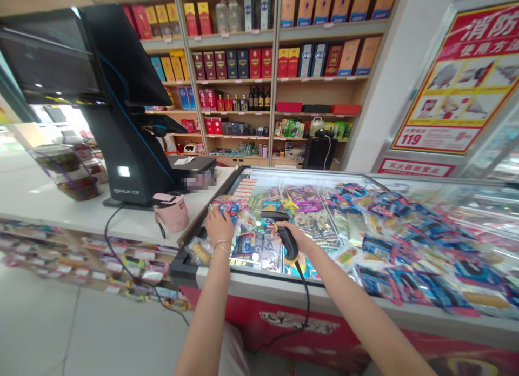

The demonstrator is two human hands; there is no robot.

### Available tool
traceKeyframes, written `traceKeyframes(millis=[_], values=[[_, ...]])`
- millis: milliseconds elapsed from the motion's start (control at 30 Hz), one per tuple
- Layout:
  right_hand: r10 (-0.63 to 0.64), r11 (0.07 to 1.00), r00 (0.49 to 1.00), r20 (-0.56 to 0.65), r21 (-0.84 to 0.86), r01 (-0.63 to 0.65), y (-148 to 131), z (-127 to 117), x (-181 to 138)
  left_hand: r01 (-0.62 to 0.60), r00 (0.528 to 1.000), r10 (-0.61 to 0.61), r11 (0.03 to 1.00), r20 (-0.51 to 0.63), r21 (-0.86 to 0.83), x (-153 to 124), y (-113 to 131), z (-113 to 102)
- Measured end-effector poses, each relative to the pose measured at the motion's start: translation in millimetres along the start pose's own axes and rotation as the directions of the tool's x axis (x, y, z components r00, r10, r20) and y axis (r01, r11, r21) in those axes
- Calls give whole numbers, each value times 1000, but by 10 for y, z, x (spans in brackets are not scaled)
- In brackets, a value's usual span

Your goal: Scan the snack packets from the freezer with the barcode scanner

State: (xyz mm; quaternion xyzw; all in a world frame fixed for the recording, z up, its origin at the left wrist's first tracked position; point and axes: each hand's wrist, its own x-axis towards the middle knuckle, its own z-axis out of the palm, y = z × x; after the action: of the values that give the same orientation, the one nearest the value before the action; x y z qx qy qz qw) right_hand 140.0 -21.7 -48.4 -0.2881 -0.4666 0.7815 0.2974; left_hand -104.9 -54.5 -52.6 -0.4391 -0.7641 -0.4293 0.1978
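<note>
My right hand (292,236) is closed around the grip of a black barcode scanner (281,229) with a yellow band, held over the glass lid of a chest freezer (284,289). The scanner's head points left toward a blue and pink wrapped packet (227,207). My left hand (219,226) grips that packet on the lid's left end. A black cable (305,306) hangs from the scanner down the freezer's red front. Under the glass lie several wrapped ice creams.
A black checkout terminal (121,149) with two screens stands on the white counter (81,214) to the left, a pink pouch (172,211) beside it. Shelves of boxed goods and bottles (259,62) fill the back wall. A red fire-safety poster (466,79) hangs at right.
</note>
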Motion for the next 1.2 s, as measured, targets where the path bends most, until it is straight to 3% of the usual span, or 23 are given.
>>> traceKeyframes(millis=[200, 333, 467, 667, 767, 900, 1067, 1200], values=[[-54, 994, 996, -71, 93, 61, -185, 81, -229, 52, 996, -55, 997, -69, -52, 48, 88, -172], [-139, 985, 986, -88, 95, 148, -527, -27, -695, -69, 993, 57, 990, -100, -124, 102, 353, -392], [-196, 976, 963, -182, 54, 209, -911, -329, -1243, -209, 977, 215, 947, -2, -244, 41, 883, -464], [-324, 930, 859, -395, 34, 366, -1218, -970, -1890, -319, 884, 420, 863, 204, -392, -381, 1872, -161], [-363, 903, 806, -468, 37, 428, -1183, -1273, -2146, -386, 758, 571, 783, 316, -487, -640, 2280, 14], [-310, 908, 774, -553, 68, 412, -1009, -1572, -2364, -453, 472, 725, 687, 501, -568, -884, 2618, 131], [-232, 925, 757, -610, 102, 366, -815, -1745, -2427, -493, 172, 627, 723, 760, -485, -985, 2797, 126], [-206, 933, 771, -603, 115, 339, -706, -1791, -2376, -584, -14, 504, 697, 864, -416, -997, 2901, 135]])
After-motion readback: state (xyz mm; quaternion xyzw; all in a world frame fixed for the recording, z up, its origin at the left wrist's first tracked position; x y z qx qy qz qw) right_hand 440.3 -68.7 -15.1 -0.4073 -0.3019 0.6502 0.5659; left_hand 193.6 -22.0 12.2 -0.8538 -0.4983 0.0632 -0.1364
